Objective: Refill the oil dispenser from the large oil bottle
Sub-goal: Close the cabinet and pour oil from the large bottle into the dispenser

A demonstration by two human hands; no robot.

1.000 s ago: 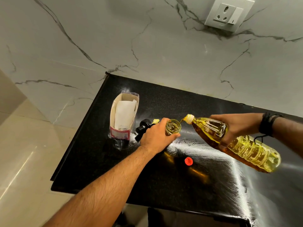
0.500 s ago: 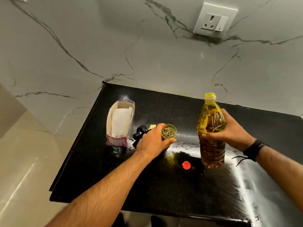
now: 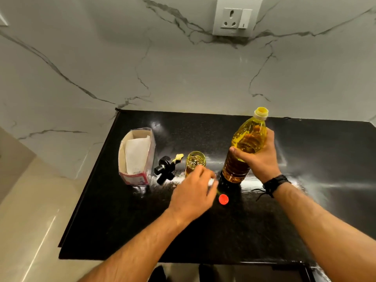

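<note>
1. Judged past the pour: bottle stood upright on the desk, mouth uncapped, well inside the far edge and toward the right of the group.
2. Right hand was wrapped round the bottle's middle, closed on it, steadying it on its base.
3. Dispenser sat open-topped just left of the bottle, oil visible inside, level hard to judge from above.
4. Left hand hovered, blurred, near the dispenser's near side, fingers loosely curled and holding nothing that could be seen; contact with the glass could not be told.
5. Red cap lay flat on the desk, just right of the left hand and in front of the bottle's base.
6. Black pump top lay on its side left of the dispenser, its yellowish tube end pointing toward the far edge; carton stood further left, near the left edge.
7. Step judged in hand: closing up after filling.
8. Next move probably called for a pinch on the red cap, then a screw onto the bottle mouth with the right hand holding firm; afterwards, the pump top back on the dispenser.
9. Care needed: oily fingers, slippery cap, open dispenser close by the reaching hand.
</note>
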